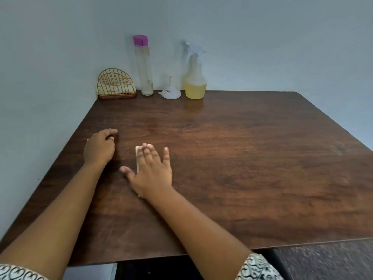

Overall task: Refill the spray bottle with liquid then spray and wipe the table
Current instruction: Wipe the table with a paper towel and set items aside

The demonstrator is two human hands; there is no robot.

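Your left hand (100, 147) rests near-left on the table (252, 158), fingers loosely curled, holding nothing. Just right of it, your right hand (150, 168) presses a white cloth (137, 156) flat, fingers straight and spread. Far edge: wire holder (116, 84), pink-capped bottle (143, 65), funnel (170, 90), spray bottle (195, 81) part-full of yellow liquid.

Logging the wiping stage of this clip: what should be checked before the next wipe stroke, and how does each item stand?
1. Cloth under the wiping hand: ok. The right hand lies flat on the white cloth, fingers straight.
2. Other hand out of the path: ok. The left hand rests on the table left of the cloth and holds nothing.
3. Spray bottle set aside: ok. It holds yellow liquid, has its sprayer on and stands at the back edge.
4. Funnel and pink-capped bottle clear of the stroke: ok. Both stand by the wall.
5. Surface sprayed: cannot tell.
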